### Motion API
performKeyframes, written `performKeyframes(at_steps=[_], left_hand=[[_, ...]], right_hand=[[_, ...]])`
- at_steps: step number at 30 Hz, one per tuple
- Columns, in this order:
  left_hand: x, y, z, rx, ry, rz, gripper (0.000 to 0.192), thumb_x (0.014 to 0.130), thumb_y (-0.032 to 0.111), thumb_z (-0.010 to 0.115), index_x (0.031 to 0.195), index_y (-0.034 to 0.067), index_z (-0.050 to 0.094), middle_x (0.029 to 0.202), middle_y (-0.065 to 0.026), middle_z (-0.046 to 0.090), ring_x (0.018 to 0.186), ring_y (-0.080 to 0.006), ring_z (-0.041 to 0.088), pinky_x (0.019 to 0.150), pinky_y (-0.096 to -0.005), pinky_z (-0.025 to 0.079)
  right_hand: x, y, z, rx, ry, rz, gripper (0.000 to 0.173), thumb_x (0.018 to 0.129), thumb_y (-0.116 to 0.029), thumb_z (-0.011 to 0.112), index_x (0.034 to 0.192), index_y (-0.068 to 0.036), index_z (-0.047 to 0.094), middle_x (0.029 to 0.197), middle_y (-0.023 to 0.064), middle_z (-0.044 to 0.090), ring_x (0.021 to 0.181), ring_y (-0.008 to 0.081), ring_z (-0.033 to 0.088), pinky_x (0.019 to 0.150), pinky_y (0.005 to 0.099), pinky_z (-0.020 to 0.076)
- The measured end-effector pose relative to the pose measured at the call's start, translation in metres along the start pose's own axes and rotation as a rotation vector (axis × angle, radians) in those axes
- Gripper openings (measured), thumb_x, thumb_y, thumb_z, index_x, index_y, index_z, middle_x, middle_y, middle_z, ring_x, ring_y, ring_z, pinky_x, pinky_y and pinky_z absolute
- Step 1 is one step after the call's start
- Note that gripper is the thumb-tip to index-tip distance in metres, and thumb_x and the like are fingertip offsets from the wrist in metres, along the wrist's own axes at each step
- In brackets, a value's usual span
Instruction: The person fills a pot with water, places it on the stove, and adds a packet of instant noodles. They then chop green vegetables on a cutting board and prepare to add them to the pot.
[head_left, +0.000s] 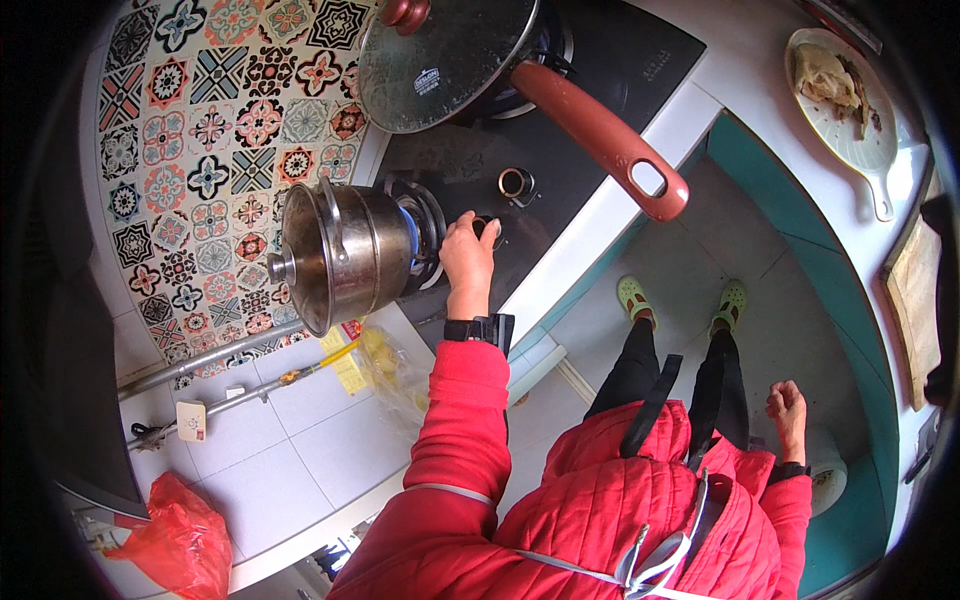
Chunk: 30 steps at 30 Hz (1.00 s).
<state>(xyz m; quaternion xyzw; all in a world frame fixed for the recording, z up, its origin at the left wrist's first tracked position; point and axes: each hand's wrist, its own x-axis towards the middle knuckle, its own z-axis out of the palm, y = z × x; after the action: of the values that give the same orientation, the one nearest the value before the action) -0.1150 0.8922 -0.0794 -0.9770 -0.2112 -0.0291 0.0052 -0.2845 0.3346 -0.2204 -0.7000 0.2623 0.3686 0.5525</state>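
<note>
My left hand (469, 255) grips a dark control knob (480, 225) on the black gas cooktop (457, 161), thumb and fingers on either side of it. Just left of this hand, a lidded stainless steel pot (371, 251) sits on a burner, where a blue flame (410, 229) shows at its base. The other knob (516, 184) is farther up the cooktop. Beyond it stands a frying pan with a glass lid (450, 67), its long red-brown handle (600, 139) reaching out past the counter edge. My right hand (787, 409) hangs low at my side, fingers curled, with nothing visible in it.
On the right counter are a white handled dish (844, 112) holding food and a wooden cutting board (915, 285). A metal gas pipe (217, 360), a clear plastic bag (394, 367) and a red plastic bag (184, 536) lie left. A whitish bin (829, 472) stands by my right arm.
</note>
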Motion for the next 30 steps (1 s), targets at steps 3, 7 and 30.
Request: performKeyframes(at_steps=[3,7,30], left_hand=[[-0.0001,0.0000,-0.0003,0.000,0.007,0.007,0.041,0.081,0.032,0.071,0.105,-0.001,0.065,0.095,-0.0190,0.067,0.088,-0.0343,0.065,0.078,-0.0399,0.052],[-0.0003,0.0004,-0.0001,0.002,0.011,-0.002,0.041,0.080,0.033,0.071,0.104,-0.001,0.066,0.095,-0.0191,0.068,0.087,-0.0347,0.065,0.077,-0.0401,0.052],[0.0015,-0.0019,0.0033,0.028,0.036,0.013,0.041,0.081,0.035,0.070,0.101,-0.001,0.066,0.090,-0.0191,0.068,0.084,-0.0346,0.066,0.075,-0.0399,0.052]], right_hand=[[0.0003,0.0011,0.0002,0.009,-0.008,-0.019,0.008,0.092,-0.010,0.051,0.085,-0.007,0.051,0.069,-0.0017,0.051,0.057,0.0069,0.049,0.051,0.0202,0.0391],[0.0009,0.0030,0.0004,0.012,-0.006,-0.024,0.007,0.092,-0.009,0.051,0.086,-0.007,0.052,0.069,-0.0018,0.051,0.057,0.0067,0.050,0.052,0.0202,0.0396],[0.0055,0.0067,0.0014,0.020,-0.002,-0.012,0.008,0.093,-0.010,0.051,0.088,-0.005,0.054,0.070,-0.0008,0.054,0.056,0.0077,0.052,0.052,0.0209,0.0405]])
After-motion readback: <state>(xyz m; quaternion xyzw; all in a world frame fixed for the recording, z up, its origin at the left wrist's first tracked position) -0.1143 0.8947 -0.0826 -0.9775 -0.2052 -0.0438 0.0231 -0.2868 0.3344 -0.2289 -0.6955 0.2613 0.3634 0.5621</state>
